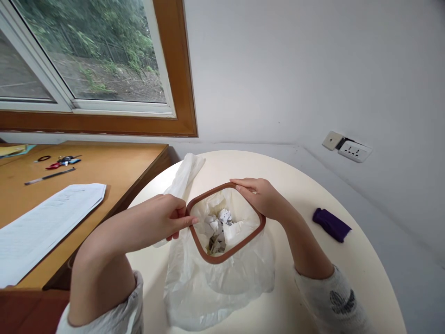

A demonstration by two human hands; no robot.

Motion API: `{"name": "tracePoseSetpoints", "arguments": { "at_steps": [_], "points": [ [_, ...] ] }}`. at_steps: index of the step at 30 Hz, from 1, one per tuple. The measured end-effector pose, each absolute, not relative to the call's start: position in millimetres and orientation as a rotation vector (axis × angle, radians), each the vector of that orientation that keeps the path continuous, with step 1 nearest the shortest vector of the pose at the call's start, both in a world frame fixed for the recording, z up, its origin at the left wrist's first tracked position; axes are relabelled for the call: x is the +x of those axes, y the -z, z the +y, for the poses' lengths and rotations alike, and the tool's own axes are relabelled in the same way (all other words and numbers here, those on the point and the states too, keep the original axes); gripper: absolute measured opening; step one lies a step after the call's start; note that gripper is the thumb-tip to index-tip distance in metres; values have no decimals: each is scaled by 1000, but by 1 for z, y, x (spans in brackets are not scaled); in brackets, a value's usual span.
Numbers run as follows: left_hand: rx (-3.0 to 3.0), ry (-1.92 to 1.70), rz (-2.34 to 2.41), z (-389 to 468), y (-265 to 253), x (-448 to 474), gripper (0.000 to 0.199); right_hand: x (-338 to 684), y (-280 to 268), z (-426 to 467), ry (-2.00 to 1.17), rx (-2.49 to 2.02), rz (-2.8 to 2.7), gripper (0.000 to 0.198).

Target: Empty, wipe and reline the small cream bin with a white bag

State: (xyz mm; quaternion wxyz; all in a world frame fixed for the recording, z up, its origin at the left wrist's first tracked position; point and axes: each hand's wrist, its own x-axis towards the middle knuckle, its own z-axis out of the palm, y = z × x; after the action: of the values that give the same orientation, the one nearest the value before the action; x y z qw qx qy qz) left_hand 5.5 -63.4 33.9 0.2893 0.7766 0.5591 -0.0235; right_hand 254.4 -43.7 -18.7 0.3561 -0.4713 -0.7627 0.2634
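Note:
A trash bin with a brown rounded-square rim point(215, 260) stands on the round table, lined with a translucent white plastic bag point(215, 297). The bag's skirt hangs outside the rim and spreads over the tabletop towards me. Crumpled paper point(219, 226) lies inside the bin. My left hand point(174, 215) pinches the rim on its left side, thumb over the top and inner edge, the other fingers curled outside. At the far right side, my right hand point(259, 195) grips the rim, with fingers and thumb laid along it. The bag hides the bin's lower body.
A strip of white plastic point(186, 171) lies behind my left hand on the round table point(295, 181). A purple roll point(331, 224) sits at right. The wooden desk point(118, 162) at left bears papers point(52, 227), a pen point(50, 176) and keys point(66, 160). Wall sockets point(353, 150) are beyond.

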Motion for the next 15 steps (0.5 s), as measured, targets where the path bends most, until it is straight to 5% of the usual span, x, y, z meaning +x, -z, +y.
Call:
{"name": "tracePoseSetpoints", "arguments": {
  "at_steps": [15],
  "points": [
    [2124,-132,1472,-58,-31,6,40,244,13,-50,-458,-1316,-1942,27]
  ]
}}
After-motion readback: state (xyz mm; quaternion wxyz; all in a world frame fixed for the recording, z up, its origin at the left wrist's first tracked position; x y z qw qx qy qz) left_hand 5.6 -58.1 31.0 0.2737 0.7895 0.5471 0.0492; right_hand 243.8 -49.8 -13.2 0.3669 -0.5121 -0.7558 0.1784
